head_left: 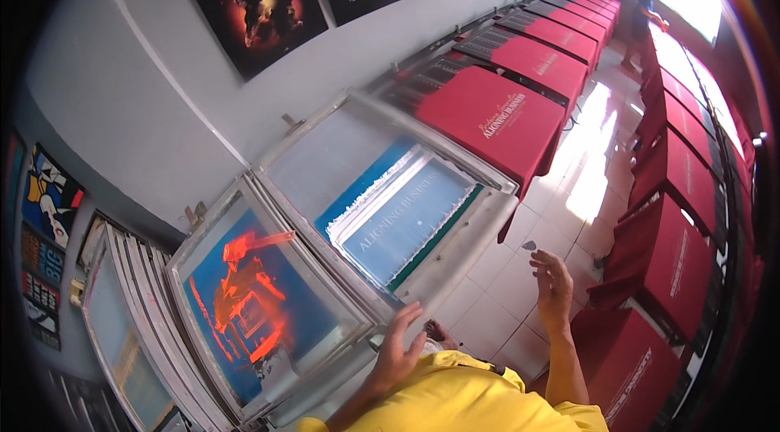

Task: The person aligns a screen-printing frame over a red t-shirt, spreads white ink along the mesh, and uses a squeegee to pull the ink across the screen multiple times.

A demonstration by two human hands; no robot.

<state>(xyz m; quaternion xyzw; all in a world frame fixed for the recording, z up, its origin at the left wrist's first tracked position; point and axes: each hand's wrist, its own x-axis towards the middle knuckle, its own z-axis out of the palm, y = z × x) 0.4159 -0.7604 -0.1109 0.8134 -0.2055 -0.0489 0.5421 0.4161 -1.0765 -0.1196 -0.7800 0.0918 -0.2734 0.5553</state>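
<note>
Aluminium-framed printing screen (390, 196) is laid down, untouched; left hand (396, 348) open-fingered by its near edge, right hand (552, 290) open, empty; red shirts (496, 119) beyond already printed.

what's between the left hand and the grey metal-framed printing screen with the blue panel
Nothing visible. The left hand is open at the near edge of the grey metal-framed printing screen; whether it touches is unclear. The right hand is raised over the tiled floor.

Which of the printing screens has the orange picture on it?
The nearer screen, on the person's left beside the left hand. Its blue mesh carries an orange design, while the screen next to it shows only pale lettering on blue.
</note>
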